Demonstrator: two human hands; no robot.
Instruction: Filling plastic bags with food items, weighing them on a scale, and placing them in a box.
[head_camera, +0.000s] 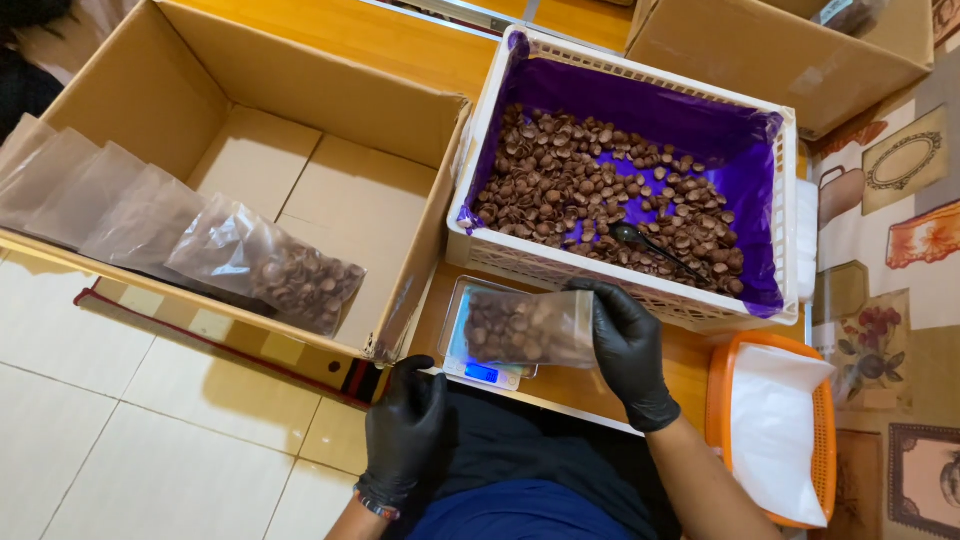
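Note:
My right hand (627, 350), in a black glove, grips the right end of a clear plastic bag (520, 327) filled with brown round pieces. The bag lies on a small digital scale (480, 372) with a lit blue display. My left hand (405, 428), also gloved in black, hovers just below and left of the scale, fingers curled, holding nothing. Behind the scale stands a white slotted crate (480, 140) lined with purple plastic and holding many of the same brown pieces. A dark scoop (650, 243) rests among them.
A large open cardboard box (330, 200) stands at the left. Several filled clear bags (270, 265) lie over its near wall. An orange basket (717, 400) with white bags sits at the right. Another cardboard box (780, 55) is at the back right. White floor tiles lie below left.

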